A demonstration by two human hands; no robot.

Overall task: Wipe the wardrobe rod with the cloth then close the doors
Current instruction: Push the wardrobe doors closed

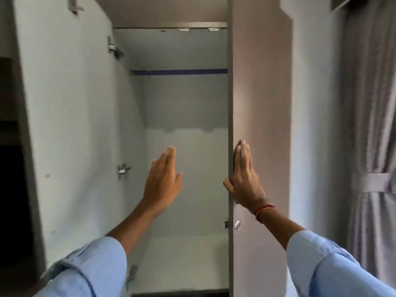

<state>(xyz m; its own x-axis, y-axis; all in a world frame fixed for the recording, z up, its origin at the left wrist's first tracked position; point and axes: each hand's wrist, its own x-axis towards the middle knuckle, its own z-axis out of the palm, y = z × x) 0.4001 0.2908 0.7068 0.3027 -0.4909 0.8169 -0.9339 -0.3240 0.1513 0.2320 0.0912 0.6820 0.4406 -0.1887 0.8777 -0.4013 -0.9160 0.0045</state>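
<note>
From the head view I record a tall wardrobe with pale grey interior walls (186, 159) standing open before me. The right hand (244, 179) lies flat on the grey-brown wood-grain right door (259, 103), fingers straight and pressed together, fingertips up along the door's leading edge, the thumb hooked round that edge; it grips nothing. A red and orange thread band (264, 211) circles the right wrist. A small round silver lock (237, 225) sits on the door face just below that wrist. The left hand (162, 181) is raised in the open gap between the doors, palm forward, fingers extended and close together, thumb spread slightly; it touches no surface that I can confirm and holds nothing. The left door (70, 125), its pale inner face towards me, stands swung wide, with silver metal hinges (123, 169) along its inner edge. Inside, high up, a dark blue horizontal bar (180, 72) spans the compartment from left wall to right door edge; I take this for the wardrobe rod, though blur prevents certainty. I cannot see any cloth in the view. Both forearms carry light blue rolled sleeves (334, 266). A grey pleated curtain with a tie-back (372, 146) hangs to the right of the wardrobe.
</note>
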